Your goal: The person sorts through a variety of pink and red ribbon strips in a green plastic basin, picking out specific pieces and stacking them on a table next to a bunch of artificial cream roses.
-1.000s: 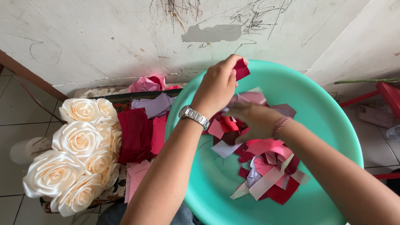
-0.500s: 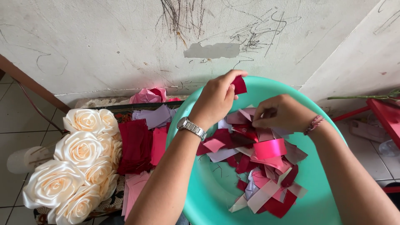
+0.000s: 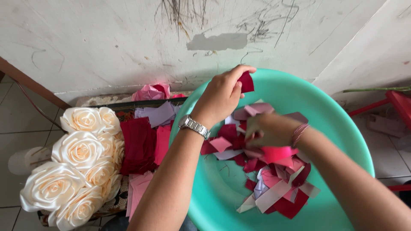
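Your left hand [image 3: 220, 96] holds a small dark red square of satin ribbon [image 3: 245, 81] pinched between thumb and fingertips, raised above the far rim of the round turquoise plastic basin [image 3: 334, 124]. It sat at much the same height half a second ago, so that piece has stayed picked out while the rest moved.

Your right hand [image 3: 269, 130], blurred in motion, has dropped from the middle of the basin down into the heap of cut ribbon pieces in red, pink, lilac and white [image 3: 278, 184]. Its grip is closed over a bright pink strip [image 3: 276, 153], though the blur hides how the fingers sit. The heap looks more spread toward the near side than it did 1 second ago.

By the look of it, 1 piece is kept aside while the sorting goes on below.

To your left, a cluster of cream satin ribbon roses [image 3: 75, 164] lies beside stacked squares of dark red and pink fabric [image 3: 141, 147], against the scuffed white wall [image 3: 107, 42]. A silver metal wristwatch [image 3: 195, 126] circles your left wrist.
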